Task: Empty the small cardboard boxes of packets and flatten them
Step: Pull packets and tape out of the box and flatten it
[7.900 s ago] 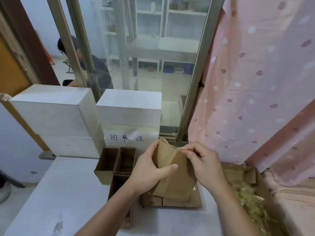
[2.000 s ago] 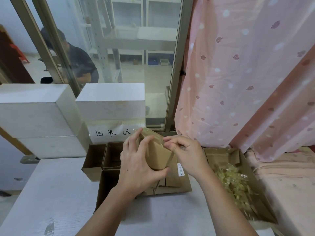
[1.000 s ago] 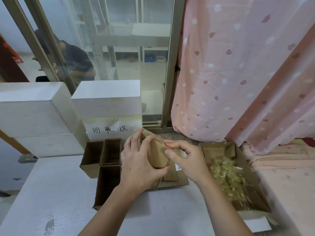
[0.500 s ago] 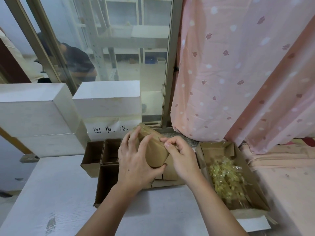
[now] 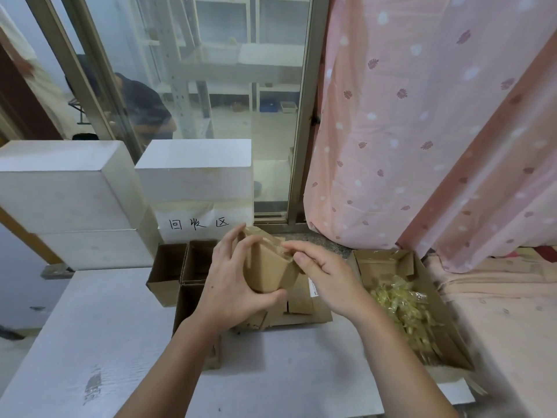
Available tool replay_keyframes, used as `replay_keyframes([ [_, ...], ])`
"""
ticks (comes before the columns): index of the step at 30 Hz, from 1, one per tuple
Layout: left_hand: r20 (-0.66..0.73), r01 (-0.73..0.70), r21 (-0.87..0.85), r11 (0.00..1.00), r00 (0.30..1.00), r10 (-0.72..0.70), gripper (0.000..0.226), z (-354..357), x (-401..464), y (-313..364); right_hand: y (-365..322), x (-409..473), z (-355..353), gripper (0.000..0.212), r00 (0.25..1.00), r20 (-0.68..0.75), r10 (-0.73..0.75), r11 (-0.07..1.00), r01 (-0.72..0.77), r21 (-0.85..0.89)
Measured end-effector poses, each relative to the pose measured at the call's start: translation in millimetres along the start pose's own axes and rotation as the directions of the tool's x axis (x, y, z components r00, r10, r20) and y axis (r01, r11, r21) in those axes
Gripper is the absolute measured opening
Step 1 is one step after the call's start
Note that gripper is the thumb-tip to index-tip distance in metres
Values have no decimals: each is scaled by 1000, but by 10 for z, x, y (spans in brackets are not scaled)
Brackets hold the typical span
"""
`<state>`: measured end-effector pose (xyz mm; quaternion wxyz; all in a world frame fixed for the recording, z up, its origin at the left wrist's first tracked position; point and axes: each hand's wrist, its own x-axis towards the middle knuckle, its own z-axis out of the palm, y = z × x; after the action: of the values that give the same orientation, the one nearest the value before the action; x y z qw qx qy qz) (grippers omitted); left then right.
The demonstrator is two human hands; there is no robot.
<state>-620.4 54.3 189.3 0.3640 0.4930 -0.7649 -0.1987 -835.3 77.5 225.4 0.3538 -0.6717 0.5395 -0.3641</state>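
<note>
Straight beyond your hands, a white paper sign [image 5: 200, 223] carries three handwritten black characters, 回收区, taped to the front of a white foam block [image 5: 196, 170]. Just under your right wrist, a small white label [image 5: 313, 287] shows on the flattened cardboard; its print is too small to read.

Your left hand [image 5: 232, 285] wraps the small cardboard box [image 5: 265, 270] from the left side, fingers spread up its far face and thumb hooked under its near bottom corner, so it is firmly gripped and held up off the table. The box is plain brown kraft card, matte, tilted with its top leaning away from you. Your right hand [image 5: 325, 279] comes in from the right, thumb and forefinger pinching the glossy strip of clear tape [image 5: 278, 245] at the box's top edge, the other fingers loosely curled.

Directly below both hands lies a stack of flattened boxes [image 5: 301, 309], brown and creased. To the left of your left hand stand open brown boxes [image 5: 168, 267] with upright walls, packed side by side. To the right of your right hand, a bigger open carton [image 5: 394, 267] holds a heap of crinkly, clear yellowish packets [image 5: 404, 306]. All of this rests on a pale grey table [image 5: 105, 327] with a scuffed patch near your left forearm. A pink dotted curtain [image 5: 422, 131] hangs beyond your right hand.
</note>
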Motion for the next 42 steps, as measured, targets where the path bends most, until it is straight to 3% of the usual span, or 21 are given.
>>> replay_keyframes([
  [3,55,-15,-36,999,998,17,98,-49,-11,-15,-27,-31,-66,54,991,118,-60,992,73,-104],
  [5,101,-26,-43,999,994,30,98,-77,-15,-25,-22,-49,-83,53,988,130,-78,992,89,-86],
  [11,157,-39,-40,998,987,45,99,-80,-52,-6,-23,-115,-78,30,1000,-29,-5,999,7,45],
  [16,131,-41,-54,998,990,48,99,-73,-66,30,-38,-156,-47,20,994,-112,-18,1000,19,11],
  [22,30,-68,-65,996,997,70,96,-81,-94,69,-70,-184,26,28,984,-172,-48,997,57,48],
  [26,-34,-102,-7,995,994,101,97,-76,-116,51,-86,-190,-23,26,996,-74,-41,994,48,96],
  [29,-30,-154,34,987,987,155,99,-105,-122,18,-129,-192,-101,37,997,62,-43,981,31,190],
  [34,0,-238,68,969,971,239,99,-119,-93,13,-151,-113,-81,38,983,44,-178,982,180,-63],
  [38,-8,-251,90,964,967,253,97,-152,-72,4,-193,-89,-42,36,981,42,-190,974,193,-121],
  [42,16,-281,131,951,960,281,97,-157,-60,-22,-188,-25,1,20,984,45,-174,973,179,-143],
])
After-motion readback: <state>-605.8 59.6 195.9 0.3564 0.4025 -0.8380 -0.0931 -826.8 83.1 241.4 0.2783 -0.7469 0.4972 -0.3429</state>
